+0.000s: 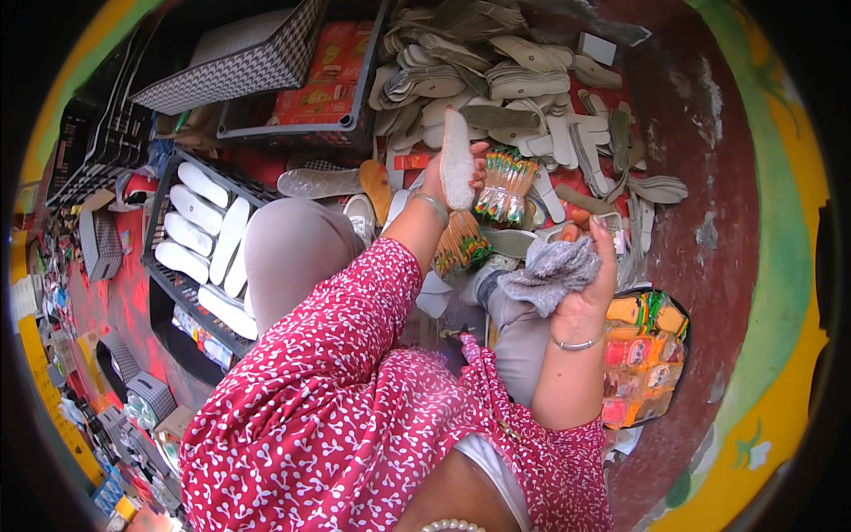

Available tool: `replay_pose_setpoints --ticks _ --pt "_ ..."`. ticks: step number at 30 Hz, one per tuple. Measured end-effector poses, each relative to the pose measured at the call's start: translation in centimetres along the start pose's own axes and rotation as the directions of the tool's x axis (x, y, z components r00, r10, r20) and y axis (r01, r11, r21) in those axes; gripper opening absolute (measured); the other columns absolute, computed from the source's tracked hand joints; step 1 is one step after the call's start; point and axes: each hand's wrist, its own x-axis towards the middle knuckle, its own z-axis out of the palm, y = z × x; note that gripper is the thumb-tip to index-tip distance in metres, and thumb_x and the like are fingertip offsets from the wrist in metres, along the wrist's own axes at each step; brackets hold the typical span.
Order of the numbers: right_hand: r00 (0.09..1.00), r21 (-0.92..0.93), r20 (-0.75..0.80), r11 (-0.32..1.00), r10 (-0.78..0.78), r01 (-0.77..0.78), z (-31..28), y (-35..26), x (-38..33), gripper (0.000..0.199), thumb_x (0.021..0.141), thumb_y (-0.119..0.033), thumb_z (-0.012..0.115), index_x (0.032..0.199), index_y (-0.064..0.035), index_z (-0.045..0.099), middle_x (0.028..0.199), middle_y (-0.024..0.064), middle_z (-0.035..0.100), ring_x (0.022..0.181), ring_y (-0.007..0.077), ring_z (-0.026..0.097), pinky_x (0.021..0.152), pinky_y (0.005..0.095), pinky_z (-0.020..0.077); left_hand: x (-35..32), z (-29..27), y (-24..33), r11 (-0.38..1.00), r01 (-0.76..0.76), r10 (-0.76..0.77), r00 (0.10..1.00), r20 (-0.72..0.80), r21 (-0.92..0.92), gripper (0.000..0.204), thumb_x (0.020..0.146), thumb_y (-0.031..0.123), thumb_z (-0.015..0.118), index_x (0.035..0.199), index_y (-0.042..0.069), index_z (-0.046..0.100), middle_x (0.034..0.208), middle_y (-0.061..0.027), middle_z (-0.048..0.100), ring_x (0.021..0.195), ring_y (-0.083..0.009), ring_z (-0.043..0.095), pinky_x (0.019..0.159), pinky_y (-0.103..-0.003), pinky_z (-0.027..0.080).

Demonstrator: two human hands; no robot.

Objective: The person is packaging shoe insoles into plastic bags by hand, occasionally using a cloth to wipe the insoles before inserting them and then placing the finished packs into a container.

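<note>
A white shoe insole (457,164) stands upright, toe end up, in my left hand (432,182), whose fingers wrap round it. My right hand (589,297), farther right and nearer to me, grips a crumpled grey cloth (551,273). Between the hands lies a bundle of thin sticks (507,184) with green and orange ends. A second stick bundle (461,241) sits just below the insole. An orange-brown insole (376,188) lies left of my left wrist.
Loose pale insoles (527,82) are heaped at the far side. A black crate (158,232) of white insoles stands left of my knee. Behind it are a grey crate (352,124) with red packets and a checked box (239,78). A bag of orange packets (645,355) lies at right.
</note>
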Motion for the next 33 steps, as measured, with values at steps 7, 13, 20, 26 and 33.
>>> replay_pose_setpoints --ticks 7,13,20,26,33 --pt "0.975 -0.008 -0.201 0.996 -0.090 0.090 0.0 -0.6 0.3 0.022 0.083 -0.024 0.059 0.089 -0.0035 0.061 0.070 0.0051 0.059 0.064 0.0148 0.056 0.059 0.0273 0.0465 0.0 -0.7 -4.5 0.803 0.285 -0.135 0.942 -0.307 0.523 0.054 0.088 0.055 0.042 0.106 0.006 0.053 0.064 -0.0057 0.053 0.055 -0.0138 0.053 0.044 -0.028 0.041" --pt "0.927 0.022 -0.173 0.940 -0.333 0.341 -1.2 -3.6 0.0 0.023 0.085 -0.027 0.056 0.096 -0.0063 0.058 0.072 0.0035 0.060 0.068 0.0160 0.059 0.070 0.0327 0.0511 1.0 -6.3 -9.3 0.090 0.425 0.047 0.901 -0.430 0.901 0.046 0.091 0.043 0.044 0.104 0.002 0.058 0.082 -0.0103 0.063 0.061 -0.0174 0.058 0.057 -0.029 0.048" --pt "0.969 0.060 -0.073 0.969 -0.235 0.239 -0.3 -2.6 0.2 0.024 0.087 -0.027 0.048 0.090 -0.0075 0.060 0.067 0.0017 0.056 0.070 0.0200 0.054 0.063 0.0422 0.0471 -0.3 -6.4 0.0 -0.119 0.380 0.757 0.632 -0.164 0.917 0.028 0.080 0.024 0.057 0.100 0.005 0.062 0.096 -0.0121 0.065 0.080 -0.0232 0.064 0.066 -0.032 0.052" --pt "0.973 0.125 -0.058 0.965 -0.225 0.231 0.0 -3.0 -0.3 0.023 0.086 -0.028 0.050 0.090 -0.0080 0.060 0.072 0.0021 0.057 0.068 0.0186 0.053 0.064 0.0436 0.0473 -4.1 -9.3 8.2 0.294 0.494 0.906 0.128 -0.403 0.818 0.025 0.079 0.019 0.058 0.099 0.005 0.062 0.095 -0.0128 0.065 0.081 -0.0237 0.064 0.067 -0.033 0.051" --pt "0.856 0.136 -0.127 0.846 -0.501 0.515 -5.4 -7.6 -1.2 0.020 0.089 -0.028 0.049 0.095 -0.0098 0.056 0.075 0.0031 0.054 0.066 0.0158 0.053 0.062 0.0310 0.0465 -6.3 -12.2 7.9 0.287 0.718 0.870 0.082 -0.486 0.634 0.022 0.078 0.014 0.059 0.097 0.003 0.063 0.091 -0.0134 0.065 0.079 -0.0238 0.063 0.068 -0.034 0.050"
